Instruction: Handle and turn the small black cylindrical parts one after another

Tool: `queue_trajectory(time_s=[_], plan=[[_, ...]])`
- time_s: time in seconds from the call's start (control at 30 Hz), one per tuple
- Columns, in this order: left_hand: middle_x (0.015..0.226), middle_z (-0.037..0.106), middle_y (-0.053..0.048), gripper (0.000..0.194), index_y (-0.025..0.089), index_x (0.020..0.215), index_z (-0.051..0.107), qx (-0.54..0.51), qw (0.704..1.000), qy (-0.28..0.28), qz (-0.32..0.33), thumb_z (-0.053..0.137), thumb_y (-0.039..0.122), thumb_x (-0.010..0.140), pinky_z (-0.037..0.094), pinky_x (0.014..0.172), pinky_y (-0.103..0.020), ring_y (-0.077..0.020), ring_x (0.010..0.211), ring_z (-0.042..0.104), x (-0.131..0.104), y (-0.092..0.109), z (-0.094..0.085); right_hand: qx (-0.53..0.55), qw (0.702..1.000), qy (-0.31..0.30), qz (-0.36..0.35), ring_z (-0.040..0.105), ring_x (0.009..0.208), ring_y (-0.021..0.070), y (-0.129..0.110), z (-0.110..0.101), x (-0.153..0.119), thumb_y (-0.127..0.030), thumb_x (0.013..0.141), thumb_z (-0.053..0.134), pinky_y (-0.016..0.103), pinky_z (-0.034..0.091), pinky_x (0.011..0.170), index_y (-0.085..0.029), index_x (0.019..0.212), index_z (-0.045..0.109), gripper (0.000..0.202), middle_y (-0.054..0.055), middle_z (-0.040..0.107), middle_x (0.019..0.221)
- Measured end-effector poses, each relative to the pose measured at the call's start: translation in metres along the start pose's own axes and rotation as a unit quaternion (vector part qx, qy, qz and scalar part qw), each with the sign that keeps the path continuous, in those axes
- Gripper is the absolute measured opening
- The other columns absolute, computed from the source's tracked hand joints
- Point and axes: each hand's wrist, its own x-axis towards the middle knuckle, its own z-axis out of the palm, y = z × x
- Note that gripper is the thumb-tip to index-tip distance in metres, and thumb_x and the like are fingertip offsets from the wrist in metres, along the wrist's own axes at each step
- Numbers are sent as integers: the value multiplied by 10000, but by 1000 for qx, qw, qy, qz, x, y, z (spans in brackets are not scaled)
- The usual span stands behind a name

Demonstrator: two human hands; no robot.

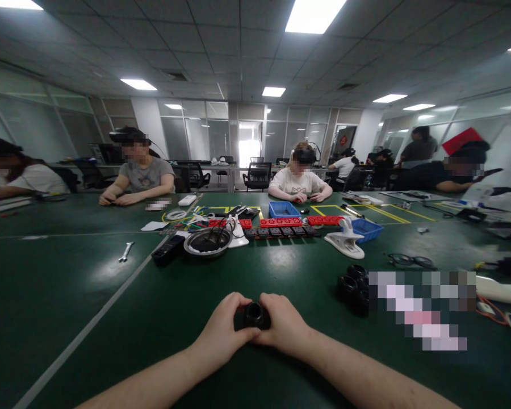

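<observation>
A black, hollow, round-ended piece (254,312), much like a short pipe fitting, sits between both hands at the front of the green table, its open end toward me. My left hand (223,325) is closed around its left side, the thumb along its lower edge. From the other side my right hand (282,322) grips the same piece, thumbs nearly meeting below it. Fingers behind the piece are partly hidden. To the right, several similar black pieces (354,287) stand in a cluster beside a blurred-out patch.
A metal bowl (208,243) with dark contents, a black device (168,250), red socket strips (280,222) and blue trays (284,209) lie ahead. A wrench (126,251) is at left, glasses (411,261) and a white clip base (344,244) at right. Other people sit around the table.
</observation>
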Motion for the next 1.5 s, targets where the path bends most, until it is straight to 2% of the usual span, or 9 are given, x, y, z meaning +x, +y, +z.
queue_trajectory(time_s=[0.17,0.33,0.53,0.67,0.8,1.0,1.17,1.37,1.5], plan=[[934,548,-26,313,199,951,556,-3,999,-34,29,649,185,652,391,733,-288,-215,898,499,2,-1,-6,67,993,-57,-74,496,843,214,7,-12,1,-470,573,723,321,373,738,-190,1000,546,540,33,558,919],[1008,546,-27,403,226,1061,550,-14,996,-77,37,644,202,670,393,725,-289,-212,890,498,5,-1,-15,146,974,-134,-114,507,798,162,21,-22,8,-230,642,722,246,388,698,-170,892,613,280,-5,545,831],[958,559,-22,351,207,972,561,-20,997,-68,32,660,187,635,395,732,-290,-211,881,506,5,-1,-9,180,978,-94,-40,491,680,128,18,-10,6,-272,525,789,199,352,558,-167,765,574,339,-40,527,737],[913,554,-22,285,191,885,543,-23,1000,-8,14,661,180,626,392,758,-301,-216,885,512,1,-1,-1,47,998,-31,16,465,623,140,5,-3,2,-456,522,743,225,309,518,-173,714,521,407,-16,525,698],[899,546,-27,271,182,862,532,-6,1000,25,-6,664,196,626,389,745,-313,-228,873,511,0,2,4,-63,998,25,0,488,690,196,-6,-1,-1,-561,583,653,302,338,628,-167,709,522,434,27,547,706],[943,550,-31,303,194,952,549,-30,999,-18,25,643,190,663,393,730,-289,-209,881,506,0,-1,-2,46,995,-51,-73,495,814,208,7,-11,2,-500,571,714,308,368,715,-189,971,562,529,34,560,886],[979,556,-30,395,220,1052,547,-38,997,-59,44,644,175,671,393,726,-281,-205,900,507,2,-3,-8,138,975,-127,-123,501,777,160,25,-19,8,-287,628,731,242,375,685,-175,848,619,271,-18,548,792],[924,561,-20,339,192,949,565,-26,999,-26,30,676,186,628,391,723,-283,-210,881,516,3,-2,-2,66,995,-67,-25,505,663,154,14,-7,3,-474,552,735,217,346,541,-161,746,583,399,-14,547,709],[888,550,-20,275,175,867,550,5,999,35,13,673,177,621,393,742,-293,-205,857,514,1,-1,3,-75,997,-19,-11,536,671,203,-3,-3,0,-608,685,542,295,374,611,-150,777,567,468,47,593,731]])
